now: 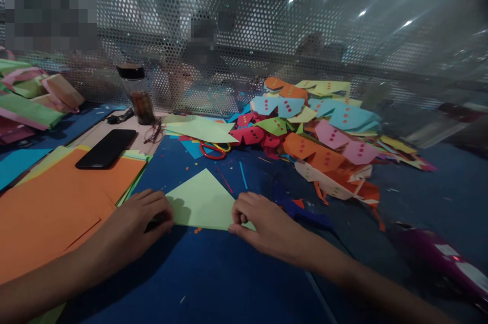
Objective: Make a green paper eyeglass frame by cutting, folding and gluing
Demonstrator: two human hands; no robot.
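Note:
A pale green sheet, folded to a triangle with its tip pointing away, lies on the blue tabletop. At its left corner my left hand has its fingers curled, the thumb beneath them at the paper's edge. My right hand closes on the right corner, thumb along the near edge and fingers bent over the paper. Behind the sheet are scissors with red and yellow handles, partly under other pale green paper.
Orange sheets and a black phone lie left, with a bottle and glasses behind. Cut paper shapes pile up at back right, beside a dark blue object and a purple device. A perforated screen stands behind.

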